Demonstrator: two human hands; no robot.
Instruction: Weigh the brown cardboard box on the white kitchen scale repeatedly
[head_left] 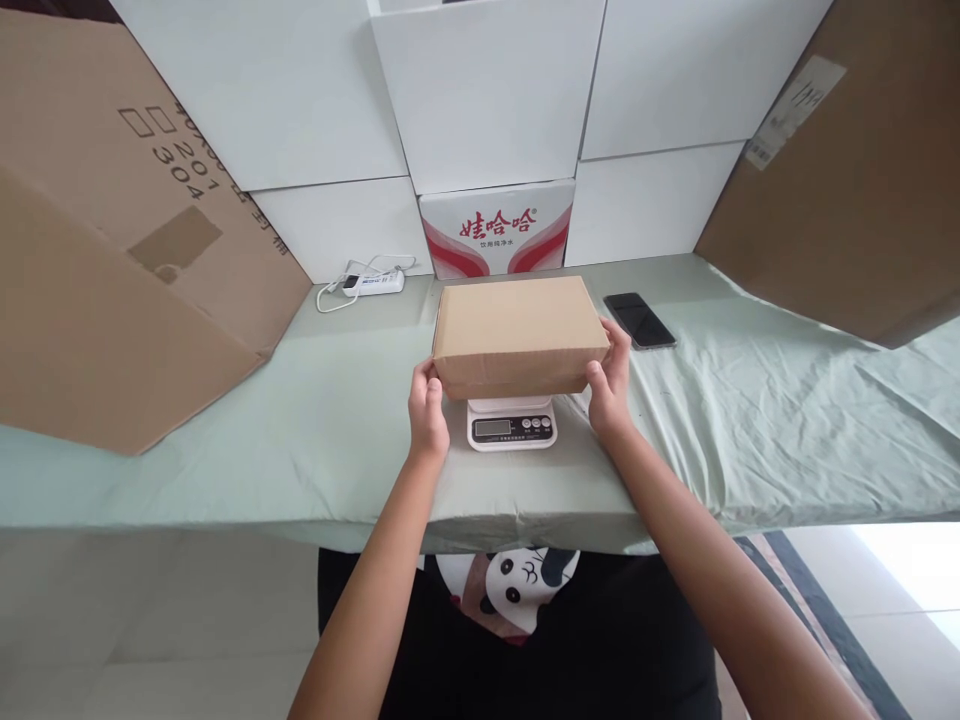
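A closed brown cardboard box sits over a white kitchen scale. Whether its full weight rests on the scale I cannot tell. My left hand grips the box at its left front corner, thumb towards me. At the right end my right hand holds it too, with the thumb on the front face and the fingers along the side. The scale's front panel, with a grey display and several round buttons, shows below the box; its platform is mostly hidden.
A black phone lies right of the box. A white power strip with a cable is at the back left. Large cardboard cartons flank the green cloth-covered table. White boxes and a red-printed carton line the back.
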